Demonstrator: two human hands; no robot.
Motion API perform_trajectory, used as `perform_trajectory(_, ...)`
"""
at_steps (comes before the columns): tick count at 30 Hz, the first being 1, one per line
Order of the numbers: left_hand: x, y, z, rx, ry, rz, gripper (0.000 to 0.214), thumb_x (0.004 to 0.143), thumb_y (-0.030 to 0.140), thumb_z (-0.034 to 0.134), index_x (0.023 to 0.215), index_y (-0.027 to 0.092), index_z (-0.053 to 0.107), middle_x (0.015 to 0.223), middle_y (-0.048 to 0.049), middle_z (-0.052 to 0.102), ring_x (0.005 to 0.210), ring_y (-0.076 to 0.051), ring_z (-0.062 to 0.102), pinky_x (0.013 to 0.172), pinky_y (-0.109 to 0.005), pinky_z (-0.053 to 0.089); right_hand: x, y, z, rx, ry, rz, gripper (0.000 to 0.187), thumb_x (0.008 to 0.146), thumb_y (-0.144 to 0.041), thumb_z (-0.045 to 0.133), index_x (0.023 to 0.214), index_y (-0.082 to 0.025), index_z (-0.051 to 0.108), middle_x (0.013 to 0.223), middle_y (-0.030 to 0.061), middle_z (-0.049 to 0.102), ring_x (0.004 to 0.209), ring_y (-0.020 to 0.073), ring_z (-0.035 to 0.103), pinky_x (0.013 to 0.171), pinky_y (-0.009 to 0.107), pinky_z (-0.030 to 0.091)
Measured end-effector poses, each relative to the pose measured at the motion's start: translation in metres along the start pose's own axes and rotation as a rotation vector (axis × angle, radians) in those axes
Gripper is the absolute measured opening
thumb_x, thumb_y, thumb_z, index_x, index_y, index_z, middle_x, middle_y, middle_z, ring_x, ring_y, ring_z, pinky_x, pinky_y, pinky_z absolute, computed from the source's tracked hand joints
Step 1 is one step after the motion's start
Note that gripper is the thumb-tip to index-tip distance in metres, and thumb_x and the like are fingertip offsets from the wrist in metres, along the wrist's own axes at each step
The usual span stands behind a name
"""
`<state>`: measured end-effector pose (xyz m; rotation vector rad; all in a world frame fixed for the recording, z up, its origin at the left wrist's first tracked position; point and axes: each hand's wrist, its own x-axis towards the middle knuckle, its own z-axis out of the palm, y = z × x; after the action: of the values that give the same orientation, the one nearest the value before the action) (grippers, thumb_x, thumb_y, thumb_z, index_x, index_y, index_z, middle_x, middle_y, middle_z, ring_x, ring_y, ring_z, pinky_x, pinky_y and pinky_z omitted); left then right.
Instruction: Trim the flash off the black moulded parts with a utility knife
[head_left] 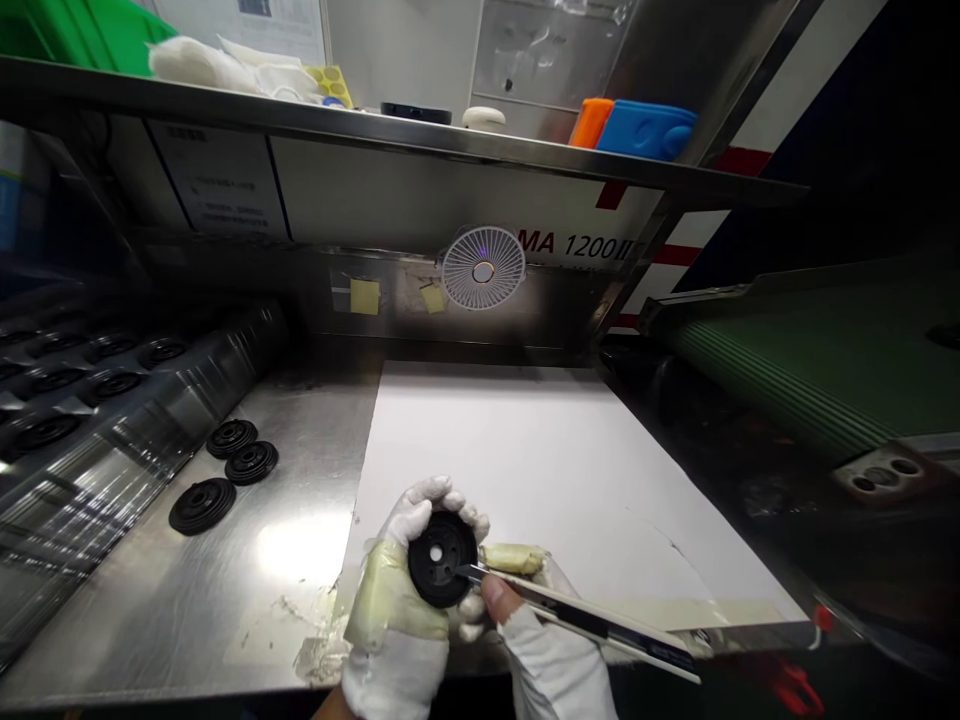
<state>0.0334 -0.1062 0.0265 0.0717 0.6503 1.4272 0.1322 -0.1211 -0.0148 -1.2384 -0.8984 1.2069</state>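
Left glove (pixel 394 675) is white fabric; pale yellow tape (pixel 391 592) wrapped round it. Right glove (pixel 555 670) also white fabric; thumb tip (pixel 495 597) left uncovered.

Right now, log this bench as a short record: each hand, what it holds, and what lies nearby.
left hand: taped white-gloved left hand gripping a black disc
right hand: gloved right hand holding a utility knife, tip at the disc
nearby: white sheet on a steel worktop; three black ribbed discs
above: small white fan
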Motion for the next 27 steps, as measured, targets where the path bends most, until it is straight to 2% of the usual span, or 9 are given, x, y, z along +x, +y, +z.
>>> perform_trajectory(3, -0.005, -0.002, 0.001, 0.036, 0.012, 0.093, 0.016, 0.077, 0.025, 0.055, 0.091, 0.021, 0.06, 0.079, -0.0036, 0.06, 0.078, -0.019, 0.06, 0.063, -0.029, 0.05, 0.0, 0.004, 0.004, 0.014, -0.046, 0.082, 0.042, 0.058, -0.051, 0.076, 0.073, -0.014, 0.063, 0.052, 0.0032, 0.063, 0.042, 0.018, 0.059, 0.045, 0.028, 0.054)
perform_trajectory(5, -0.008, -0.004, 0.003, 0.076, 0.036, 0.134, 0.015, 0.077, 0.024, 0.055, 0.09, 0.02, 0.06, 0.079, -0.004, 0.061, 0.08, -0.019, 0.06, 0.062, -0.027, 0.05, -0.002, 0.006, 0.006, 0.02, -0.04, 0.084, 0.043, 0.059, -0.051, 0.076, 0.078, -0.015, 0.063, 0.05, 0.0023, 0.061, 0.04, 0.0175, 0.057, 0.042, 0.027, 0.053)
perform_trajectory(8, -0.01, -0.005, 0.005, 0.11, 0.068, 0.194, 0.017, 0.078, 0.025, 0.054, 0.092, 0.02, 0.06, 0.081, -0.0048, 0.061, 0.083, -0.021, 0.061, 0.058, -0.025, 0.049, -0.005, 0.006, 0.007, 0.01, 0.025, 0.029, 0.04, 0.064, -0.048, 0.073, 0.083, -0.015, 0.061, 0.058, 0.0039, 0.064, 0.048, 0.0179, 0.059, 0.045, 0.026, 0.052)
perform_trajectory(12, -0.009, -0.006, -0.003, 0.166, -0.019, 0.206, 0.021, 0.077, 0.026, 0.055, 0.096, 0.017, 0.061, 0.095, -0.0091, 0.062, 0.091, -0.024, 0.059, 0.073, -0.032, 0.05, -0.009, -0.002, 0.009, 0.035, 0.048, -0.016, 0.032, 0.068, -0.043, 0.071, 0.08, -0.015, 0.061, 0.067, 0.0044, 0.064, 0.059, 0.0179, 0.06, 0.053, 0.027, 0.051)
perform_trajectory(17, -0.008, -0.006, -0.013, 0.276, -0.135, 0.182, 0.02, 0.081, 0.029, 0.05, 0.094, 0.018, 0.06, 0.087, -0.0072, 0.06, 0.083, -0.022, 0.057, 0.06, -0.028, 0.049, -0.015, -0.019, 0.011, 0.004, 0.016, -0.085, 0.016, 0.074, -0.031, 0.068, 0.08, -0.018, 0.062, 0.077, 0.0016, 0.065, 0.07, 0.0165, 0.06, 0.069, 0.026, 0.05)
perform_trajectory(22, -0.012, -0.004, -0.012, 0.457, -0.117, 0.269, 0.017, 0.083, 0.023, 0.047, 0.095, 0.017, 0.059, 0.088, -0.0081, 0.059, 0.079, -0.02, 0.057, 0.049, -0.022, 0.044, -0.016, -0.02, 0.006, -0.082, -0.1, -0.138, 0.008, 0.08, -0.027, 0.063, 0.085, -0.021, 0.062, 0.083, 0.0003, 0.065, 0.077, 0.0158, 0.06, 0.073, 0.025, 0.05)
perform_trajectory(27, -0.014, -0.003, -0.012, 0.482, -0.094, 0.277, 0.017, 0.079, 0.019, 0.05, 0.092, 0.017, 0.061, 0.087, -0.008, 0.061, 0.078, -0.02, 0.058, 0.047, -0.021, 0.042, -0.015, -0.021, 0.008, -0.076, -0.09, -0.152, 0.008, 0.079, -0.028, 0.064, 0.081, -0.02, 0.061, 0.079, 0.0005, 0.065, 0.074, 0.0158, 0.06, 0.073, 0.025, 0.05)
